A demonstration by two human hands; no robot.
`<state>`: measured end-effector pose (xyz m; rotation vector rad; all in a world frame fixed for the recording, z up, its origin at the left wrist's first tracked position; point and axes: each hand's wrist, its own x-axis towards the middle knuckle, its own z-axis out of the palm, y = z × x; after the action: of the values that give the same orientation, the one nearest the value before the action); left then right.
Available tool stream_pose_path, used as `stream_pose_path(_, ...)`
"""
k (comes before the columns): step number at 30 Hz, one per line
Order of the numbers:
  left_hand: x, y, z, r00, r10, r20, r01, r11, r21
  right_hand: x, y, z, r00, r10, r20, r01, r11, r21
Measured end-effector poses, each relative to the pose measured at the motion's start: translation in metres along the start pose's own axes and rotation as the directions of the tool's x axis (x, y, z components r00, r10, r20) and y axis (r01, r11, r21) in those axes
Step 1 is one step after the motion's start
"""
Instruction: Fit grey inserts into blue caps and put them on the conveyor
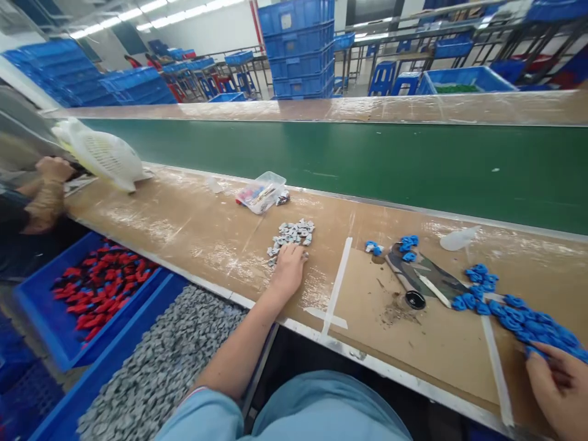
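My left hand (288, 268) rests palm down on the cardboard-covered bench, its fingertips on the near edge of a small pile of grey metal parts (292, 234). Whether the fingers pinch a part is hidden. My right hand (559, 386) sits at the bottom right corner, fingers touching the near end of a long heap of blue plastic parts (519, 311). A few more blue parts (408, 245) lie around a dark tool with a black cylinder (410, 283) between the two hands.
A clear plastic tub (261, 191) of small bits stands behind the grey pile. A green conveyor belt (367, 159) runs along the far side. Blue bins at my left hold red parts (98, 288) and grey parts (160, 367). Another person's hand (52, 170) and a white basket (108, 156) are far left.
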<state>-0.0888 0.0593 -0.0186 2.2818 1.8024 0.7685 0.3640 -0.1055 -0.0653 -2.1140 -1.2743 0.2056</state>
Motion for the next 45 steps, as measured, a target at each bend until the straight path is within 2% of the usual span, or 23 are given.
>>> stream_pose_path(2, -0.006, 0.009, 0.0, 0.999, -0.03, -0.035, 0.024, 0.988, -0.152, -0.008, -0.033, -0.009, 0.989, 0.149, 0.002, -0.148, 0.985, 0.093)
stream_pose_path(4, -0.013, 0.024, 0.001, 0.997, -0.074, -0.016, 0.063, 0.934, -0.351, -0.016, -0.069, -0.011, 0.977, 0.206, 0.051, -0.211, 0.934, 0.287)
stream_pose_path(6, -0.021, 0.043, 0.003, 0.991, -0.085, 0.105, 0.131, 0.791, -0.597, -0.022, -0.1, -0.008, 0.99, 0.107, 0.094, -0.135, 0.92, 0.367)
stream_pose_path(8, -0.029, 0.066, 0.006, 0.954, -0.051, 0.294, 0.271, 0.561, -0.782, -0.024, -0.125, -0.002, 0.992, -0.066, 0.104, 0.023, 0.929, 0.37)
stream_pose_path(11, -0.039, 0.096, 0.012, 0.861, -0.008, 0.509, 0.494, 0.256, -0.831, -0.021, -0.147, 0.007, 0.938, -0.312, 0.153, 0.253, 0.914, 0.317)
stream_pose_path(14, -0.045, 0.114, 0.02, 0.793, 0.014, 0.609, 0.605, 0.102, -0.79, -0.013, -0.156, 0.012, 0.885, -0.435, 0.168, 0.402, 0.894, 0.197)
stream_pose_path(19, -0.052, 0.122, 0.034, 0.723, 0.063, 0.688, 0.689, 0.015, -0.725, 0.0, -0.159, 0.017, 0.766, -0.615, 0.188, 0.613, 0.787, 0.076)
stream_pose_path(22, -0.053, 0.124, 0.039, 0.699, 0.07, 0.712, 0.715, -0.022, -0.699, 0.003, -0.161, 0.018, 0.731, -0.648, 0.214, 0.654, 0.755, 0.052)
stream_pose_path(24, -0.054, 0.125, 0.041, 0.699, 0.053, 0.713, 0.714, -0.008, -0.7, 0.003, -0.162, 0.019, 0.72, -0.662, 0.209, 0.67, 0.741, 0.038)
stream_pose_path(28, -0.055, 0.127, 0.043, 0.737, -0.004, 0.676, 0.676, 0.036, -0.736, 0.003, -0.165, 0.019, 0.712, -0.677, 0.185, 0.681, 0.73, 0.048)
stream_pose_path(30, -0.055, 0.128, 0.045, 0.745, -0.02, 0.667, 0.667, 0.023, -0.745, 0.002, -0.165, 0.019, 0.735, -0.65, 0.192, 0.649, 0.757, 0.079)
stream_pose_path(32, -0.056, 0.128, 0.046, 0.748, -0.02, 0.664, 0.664, -0.004, -0.748, 0.0, -0.163, 0.02, 0.8, -0.567, 0.197, 0.554, 0.824, 0.122)
stream_pose_path(34, -0.057, 0.129, 0.048, 0.755, -0.012, 0.656, 0.655, -0.027, -0.755, -0.002, -0.162, 0.021, 0.897, -0.394, 0.203, 0.353, 0.912, 0.21)
stream_pose_path(36, -0.058, 0.129, 0.05, 0.763, -0.003, 0.646, 0.646, -0.035, -0.763, -0.002, -0.161, 0.021, 0.953, -0.166, 0.254, 0.074, 0.939, 0.337)
stream_pose_path(38, -0.059, 0.129, 0.052, 0.768, 0.007, 0.64, 0.64, -0.021, -0.768, -0.002, -0.162, 0.021, 0.942, 0.012, 0.337, -0.17, 0.88, 0.443)
stream_pose_path(40, -0.06, 0.129, 0.053, 0.773, 0.016, 0.634, 0.634, 0.004, -0.773, -0.001, -0.164, 0.018, 0.904, 0.102, 0.415, -0.324, 0.798, 0.508)
stream_pose_path(42, -0.061, 0.129, 0.054, 0.781, 0.022, 0.625, 0.624, 0.022, -0.781, -0.001, -0.167, 0.015, 0.874, 0.136, 0.467, -0.407, 0.729, 0.55)
stream_pose_path(45, -0.061, 0.128, 0.055, 0.791, 0.038, 0.611, 0.61, 0.021, -0.792, -0.006, -0.171, 0.012, 0.864, 0.119, 0.488, -0.424, 0.695, 0.58)
